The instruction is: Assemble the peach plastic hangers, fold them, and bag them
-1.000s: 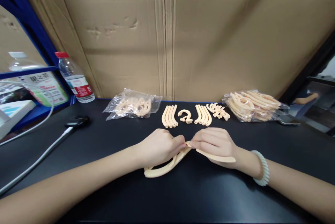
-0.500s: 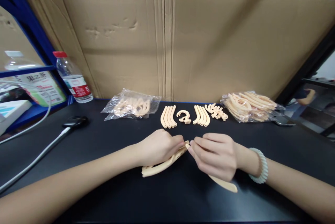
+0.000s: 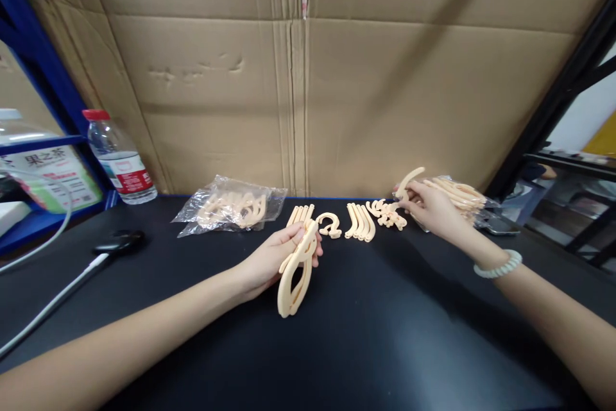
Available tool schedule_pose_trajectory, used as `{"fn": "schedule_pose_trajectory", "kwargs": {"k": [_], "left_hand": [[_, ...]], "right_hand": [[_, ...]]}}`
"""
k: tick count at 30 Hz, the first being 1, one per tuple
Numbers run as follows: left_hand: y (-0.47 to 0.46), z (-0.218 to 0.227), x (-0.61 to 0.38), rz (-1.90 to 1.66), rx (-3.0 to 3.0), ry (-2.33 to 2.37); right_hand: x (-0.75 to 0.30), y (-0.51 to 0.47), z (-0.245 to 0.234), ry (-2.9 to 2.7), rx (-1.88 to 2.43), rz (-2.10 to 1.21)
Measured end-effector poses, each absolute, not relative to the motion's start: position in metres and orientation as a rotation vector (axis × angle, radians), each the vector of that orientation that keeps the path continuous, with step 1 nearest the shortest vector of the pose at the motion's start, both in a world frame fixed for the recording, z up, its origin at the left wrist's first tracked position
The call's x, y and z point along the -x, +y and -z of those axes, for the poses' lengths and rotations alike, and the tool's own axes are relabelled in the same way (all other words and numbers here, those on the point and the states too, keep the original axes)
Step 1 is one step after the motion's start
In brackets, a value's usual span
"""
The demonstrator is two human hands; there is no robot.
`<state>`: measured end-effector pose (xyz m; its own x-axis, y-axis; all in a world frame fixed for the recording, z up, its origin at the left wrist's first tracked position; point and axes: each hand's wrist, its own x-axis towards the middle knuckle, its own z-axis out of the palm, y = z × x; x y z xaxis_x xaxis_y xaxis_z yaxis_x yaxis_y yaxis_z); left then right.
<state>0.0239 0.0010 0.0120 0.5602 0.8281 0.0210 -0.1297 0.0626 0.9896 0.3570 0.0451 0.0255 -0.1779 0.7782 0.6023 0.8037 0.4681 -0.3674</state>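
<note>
My left hand point(image 3: 283, 257) is closed around a cream plastic folding hanger point(image 3: 296, 286), held tilted above the black table. My right hand point(image 3: 426, 206) reaches to the far right, its fingers pinching a curved cream hanger arm point(image 3: 409, 180) that sticks up above them. Just left of those fingertips lies a pile of small cream hanger parts point(image 3: 391, 215). A row of curved hanger arms point(image 3: 360, 223) rests beside the pile. Further left are loose hanger hooks point(image 3: 330, 222) and a second row of arms point(image 3: 302, 212), partly hidden behind my left hand.
A clear bag of cream parts point(image 3: 231, 209) lies at the back left; another full bag point(image 3: 457, 196) sits behind my right hand. A red-capped water bottle point(image 3: 120, 161), a black device point(image 3: 120, 242) with a white cable and a blue shelf stand left. Cardboard point(image 3: 385, 90) walls the back.
My right hand has left my left hand and moved far right to the small-part pile, carrying the hanger arm. My left hand has turned and raised the folding hanger.
</note>
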Motion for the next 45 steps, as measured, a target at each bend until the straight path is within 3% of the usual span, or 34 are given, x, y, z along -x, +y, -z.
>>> {"fn": "schedule_pose_trajectory", "kwargs": {"k": [8, 15, 21, 25, 34, 39, 45], "left_hand": [[0.001, -0.011, -0.027, -0.858, -1.127, 0.647], [0.003, -0.006, -0.028, -0.869, -1.111, 0.633], [0.004, -0.002, -0.027, -0.881, -1.102, 0.617], [0.003, -0.004, -0.027, -0.901, -1.110, 0.627], [-0.008, -0.002, -0.030, -0.783, -1.610, 0.765], [-0.010, -0.002, -0.030, -0.876, -1.541, 0.756], [-0.012, -0.003, -0.031, -0.964, -1.394, 0.738]], "right_hand": [[-0.368, 0.065, 0.005, -1.983, 1.304, 0.119], [-0.330, 0.036, -0.006, -2.037, 1.160, 0.348], [-0.253, -0.029, -0.018, -2.574, 0.509, 0.144], [-0.239, -0.039, -0.007, -2.629, 0.381, 0.344], [-0.240, -0.034, 0.003, -2.538, 0.525, 0.511], [-0.239, -0.036, 0.005, -2.519, 0.667, 0.663], [-0.241, -0.035, 0.005, -2.592, 0.966, 0.588]]}}
